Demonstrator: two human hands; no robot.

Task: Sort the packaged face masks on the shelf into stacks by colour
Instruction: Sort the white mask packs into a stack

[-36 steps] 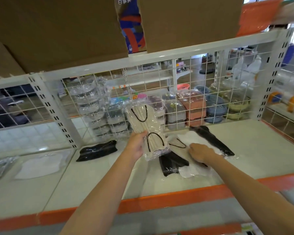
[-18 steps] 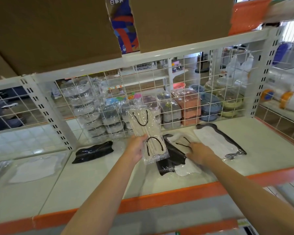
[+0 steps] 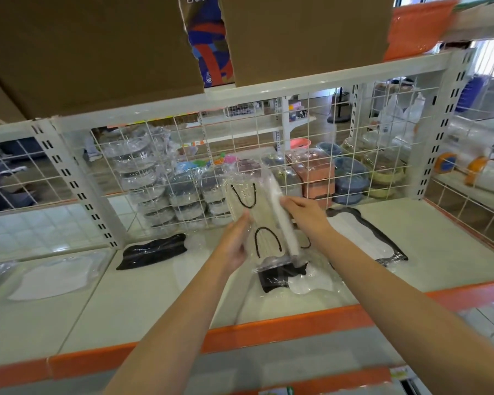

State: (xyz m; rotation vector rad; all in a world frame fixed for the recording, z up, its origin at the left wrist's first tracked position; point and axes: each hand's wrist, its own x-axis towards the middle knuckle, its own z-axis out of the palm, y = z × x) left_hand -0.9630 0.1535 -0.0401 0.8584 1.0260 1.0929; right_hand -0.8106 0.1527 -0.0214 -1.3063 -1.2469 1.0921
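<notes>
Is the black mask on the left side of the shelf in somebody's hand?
No, the black mask lies by itself on the shelf, while both hands, left hand and right hand, hold a packet of beige masks.

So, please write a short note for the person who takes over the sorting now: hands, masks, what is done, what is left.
Left hand grips the pack of beige masks, raised above the shelf. Right hand holds a white pack against it.
On the shelf: black mask at left, white mask far left, mixed pile below the hands, white and black packs at right.
Done: no stacks visible.
Left: most of the sorting.
</notes>
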